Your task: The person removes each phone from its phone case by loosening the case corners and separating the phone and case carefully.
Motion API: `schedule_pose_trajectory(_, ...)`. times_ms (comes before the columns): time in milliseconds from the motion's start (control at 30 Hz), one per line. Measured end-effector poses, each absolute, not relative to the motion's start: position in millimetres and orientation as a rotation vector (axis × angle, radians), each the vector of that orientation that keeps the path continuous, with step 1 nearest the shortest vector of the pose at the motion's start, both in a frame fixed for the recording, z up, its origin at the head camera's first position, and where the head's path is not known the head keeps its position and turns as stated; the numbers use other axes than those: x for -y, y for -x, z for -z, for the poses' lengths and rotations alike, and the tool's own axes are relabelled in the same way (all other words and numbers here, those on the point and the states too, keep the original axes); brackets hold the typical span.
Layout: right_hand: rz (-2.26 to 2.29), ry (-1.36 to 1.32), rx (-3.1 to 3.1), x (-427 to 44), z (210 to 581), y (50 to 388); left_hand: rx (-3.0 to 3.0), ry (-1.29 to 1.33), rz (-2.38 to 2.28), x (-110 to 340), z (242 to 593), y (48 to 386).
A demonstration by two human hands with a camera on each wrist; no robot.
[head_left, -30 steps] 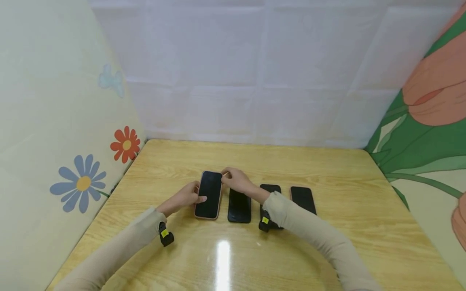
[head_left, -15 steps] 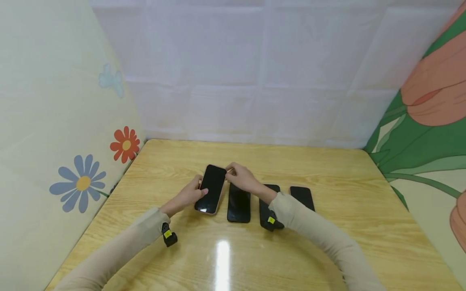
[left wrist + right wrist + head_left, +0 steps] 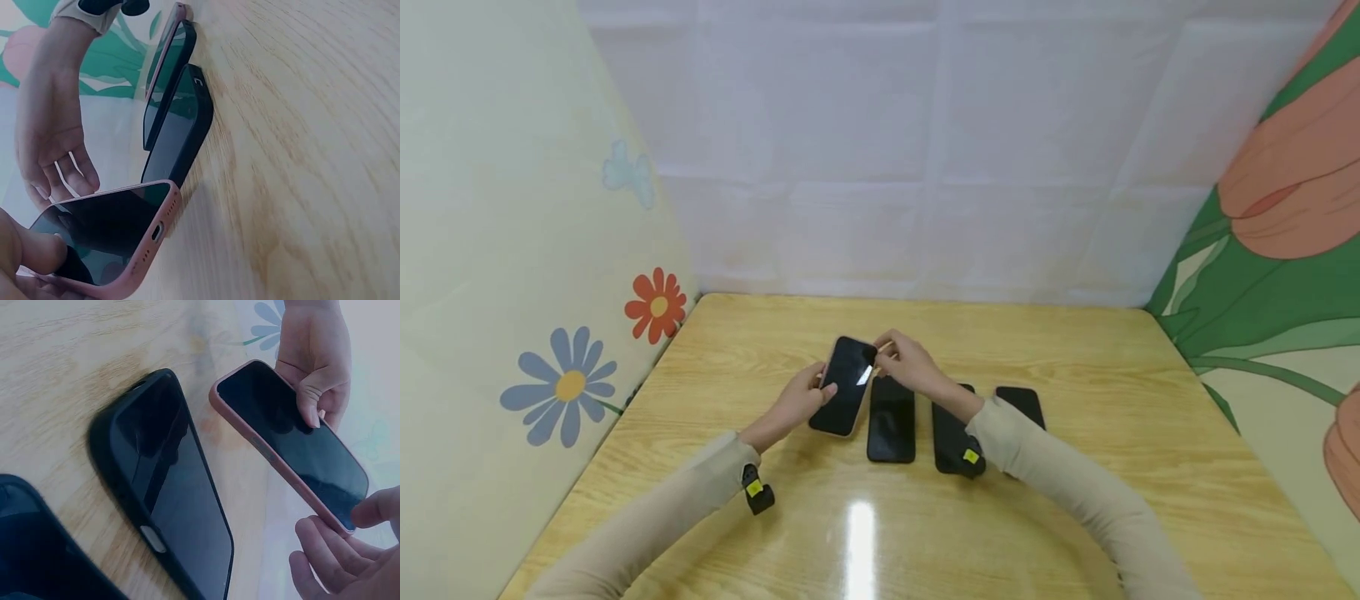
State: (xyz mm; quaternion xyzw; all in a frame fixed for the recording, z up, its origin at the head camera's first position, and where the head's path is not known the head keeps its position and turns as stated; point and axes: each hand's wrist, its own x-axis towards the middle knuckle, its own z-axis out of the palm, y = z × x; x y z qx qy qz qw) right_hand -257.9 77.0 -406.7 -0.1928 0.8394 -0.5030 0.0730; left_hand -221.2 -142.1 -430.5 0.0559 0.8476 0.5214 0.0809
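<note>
A phone in a pink case (image 3: 846,387) is held tilted above the table, its dark screen facing up. My left hand (image 3: 800,399) grips its left side, the thumb lying over the screen, as the left wrist view (image 3: 25,253) also shows. At its upper right corner my right hand (image 3: 913,365) pinches the edge between thumb and fingers; in the right wrist view the thumb touches the corner of the pink phone (image 3: 294,444). Just right of it lies a black-cased phone (image 3: 891,425), flat on the table, partly beneath the right hand.
Two more phones lie to the right: a black one (image 3: 951,437) partly under the right wrist, and one (image 3: 1022,404) partly behind the sleeve. The wooden table (image 3: 760,333) meets a white cloth backdrop (image 3: 850,167), with flower-patterned sheets at both sides.
Both hands have moved right and slightly away with the pink phone, which has risen off the table and tilted; a bright reflection shows near its top right.
</note>
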Motion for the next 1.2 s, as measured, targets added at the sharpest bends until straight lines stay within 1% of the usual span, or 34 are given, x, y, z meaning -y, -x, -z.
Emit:
schedule_pose_trajectory(133, 1.536, 0.619, -2.53, -81.1, 407.8, 258.3, -2.534, -0.198, -1.59, 138.5, 428.7, 219.8)
schedule_pose_trajectory(367, 1.527, 0.727, -2.511, -89.9, 403.1, 257.5, -2.639, -0.341, -1.55, 132.1, 425.2, 215.2)
schedule_pose_trajectory(567, 1.496, 0.712, -2.459, -93.3, 403.8, 257.7, -2.648, -0.416, -1.586, 126.4, 426.8, 210.3)
schedule_pose_trajectory(733, 1.502, 0.786, -2.487, -97.8, 403.6, 257.0, -2.57, -0.432, -1.651, 122.4, 427.4, 210.2)
schedule_pose_trajectory(967, 1.43, 0.964, -2.565, -100.5, 402.8, 253.6, -2.496, -0.436, -1.675, 124.2, 427.1, 210.7)
schedule_pose_trajectory(1200, 1.389, 1.031, -2.58, -103.7, 394.6, 246.6, -2.408, -0.474, -1.694, 127.8, 424.5, 211.1)
